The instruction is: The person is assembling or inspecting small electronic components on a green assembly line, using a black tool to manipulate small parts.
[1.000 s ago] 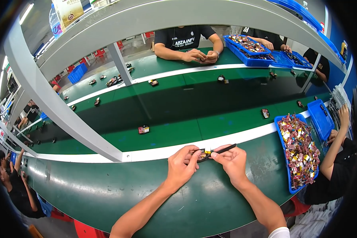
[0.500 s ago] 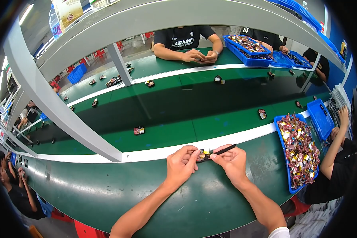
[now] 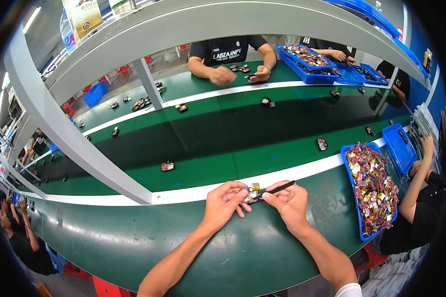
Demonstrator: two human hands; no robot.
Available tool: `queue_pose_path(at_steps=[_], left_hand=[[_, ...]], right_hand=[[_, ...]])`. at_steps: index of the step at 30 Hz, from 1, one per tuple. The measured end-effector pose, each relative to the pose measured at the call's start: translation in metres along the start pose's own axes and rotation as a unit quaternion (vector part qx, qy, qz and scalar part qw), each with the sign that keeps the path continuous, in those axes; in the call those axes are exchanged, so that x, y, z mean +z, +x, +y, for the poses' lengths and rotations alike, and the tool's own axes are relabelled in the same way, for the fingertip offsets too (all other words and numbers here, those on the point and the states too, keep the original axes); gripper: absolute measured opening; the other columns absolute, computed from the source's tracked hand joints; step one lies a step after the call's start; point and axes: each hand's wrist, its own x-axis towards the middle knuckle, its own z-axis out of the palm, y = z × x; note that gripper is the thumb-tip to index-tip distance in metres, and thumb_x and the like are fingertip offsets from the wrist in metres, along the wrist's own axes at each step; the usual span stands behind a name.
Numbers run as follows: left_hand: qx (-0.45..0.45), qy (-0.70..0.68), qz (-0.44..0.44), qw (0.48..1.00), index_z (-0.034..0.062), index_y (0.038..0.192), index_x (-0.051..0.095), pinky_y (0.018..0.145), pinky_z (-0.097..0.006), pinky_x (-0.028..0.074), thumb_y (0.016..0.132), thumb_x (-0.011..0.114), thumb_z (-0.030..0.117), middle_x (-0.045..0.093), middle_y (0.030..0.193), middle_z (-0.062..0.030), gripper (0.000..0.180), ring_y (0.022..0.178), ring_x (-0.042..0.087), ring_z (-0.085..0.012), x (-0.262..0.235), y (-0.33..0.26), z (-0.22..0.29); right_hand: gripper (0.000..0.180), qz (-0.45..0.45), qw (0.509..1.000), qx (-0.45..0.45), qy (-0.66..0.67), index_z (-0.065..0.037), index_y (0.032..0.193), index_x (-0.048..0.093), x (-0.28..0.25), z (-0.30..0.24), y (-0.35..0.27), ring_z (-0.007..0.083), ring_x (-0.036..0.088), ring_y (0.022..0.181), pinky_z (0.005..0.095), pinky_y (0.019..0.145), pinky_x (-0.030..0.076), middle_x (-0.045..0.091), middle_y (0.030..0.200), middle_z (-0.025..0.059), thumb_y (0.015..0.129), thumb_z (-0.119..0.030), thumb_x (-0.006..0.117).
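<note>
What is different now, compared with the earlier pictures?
The parts on the belt have moved left. The opposite co-worker's hands, together before, are now apart. The left hand still holds a small device, the right hand a black tool; the full blue tray at right stayed.

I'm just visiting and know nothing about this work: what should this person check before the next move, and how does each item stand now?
1. Left hand has the small part: ok, its fingers grip it.
2. Right hand has the black tool: ok, held between thumb and fingers.
3. Tool tip touching the part: cannot tell, too small to see.
4. Blue tray clear of the right forearm: ok, it stands apart, to the right.
5. Other people's hands out of the way: ok, those across the belt are well apart.
6. Part undamaged: cannot tell at this size.
</note>
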Motion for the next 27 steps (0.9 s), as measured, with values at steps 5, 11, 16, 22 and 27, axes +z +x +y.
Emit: queue_pose_path(at_steps=[5, 11, 16, 22, 27], left_hand=[[0.054, 0.053, 0.027, 0.997, -0.0057, 0.116, 0.064, 0.052, -0.024, 0.055, 0.096, 0.065, 0.004, 0.073, 0.089, -0.0140, 0.022, 0.070, 0.073, -0.0176, 0.004, -0.005, -0.008], [0.142, 0.144, 0.075, 0.976, -0.0064, 0.116, 0.066, 0.051, -0.024, 0.056, 0.093, 0.069, 0.002, 0.075, 0.089, -0.0148, 0.024, 0.070, 0.073, -0.0176, 0.012, -0.010, -0.009], [0.070, 0.101, 0.044, 0.991, -0.0101, 0.119, 0.063, 0.050, -0.026, 0.058, 0.094, 0.067, 0.000, 0.074, 0.094, -0.0191, 0.028, 0.071, 0.074, -0.0216, 0.006, -0.005, -0.006], [0.056, 0.064, 0.036, 0.996, -0.0103, 0.121, 0.063, 0.052, -0.028, 0.060, 0.093, 0.068, -0.001, 0.073, 0.096, -0.0203, 0.030, 0.074, 0.074, -0.0237, 0.005, -0.005, -0.007], [0.053, 0.067, 0.028, 0.996, -0.0100, 0.126, 0.061, 0.057, -0.029, 0.063, 0.092, 0.069, -0.002, 0.073, 0.098, -0.0214, 0.036, 0.080, 0.075, -0.0257, 0.006, -0.005, -0.006]], right_hand=[[0.017, 0.008, 1.000, 0.021, -0.019, 0.007, 0.099, 0.064, -0.001, -0.001, 0.000, 0.0156, 0.072, 0.084, 0.0240, 0.075, 0.057, 0.072, 0.090, 0.0136, 0.085, 0.011, 0.072], [0.016, 0.031, 0.994, 0.102, -0.005, 0.006, 0.099, 0.064, 0.002, -0.014, 0.000, 0.0194, 0.073, 0.086, 0.0266, 0.078, 0.058, 0.073, 0.091, 0.0152, 0.085, 0.010, 0.071], [0.015, 0.024, 0.997, 0.076, -0.010, 0.006, 0.099, 0.064, 0.001, -0.011, -0.001, 0.0194, 0.073, 0.086, 0.0275, 0.080, 0.058, 0.073, 0.091, 0.0158, 0.086, 0.010, 0.070], [0.015, 0.039, 0.994, 0.099, 0.009, 0.006, 0.099, 0.064, 0.003, -0.014, -0.001, 0.0189, 0.073, 0.086, 0.0269, 0.079, 0.057, 0.073, 0.091, 0.0156, 0.086, 0.010, 0.070], [0.014, 0.046, 0.996, 0.075, 0.006, 0.006, 0.098, 0.064, 0.003, -0.012, -0.005, 0.0180, 0.073, 0.086, 0.0259, 0.078, 0.056, 0.073, 0.092, 0.0152, 0.086, 0.010, 0.070]])
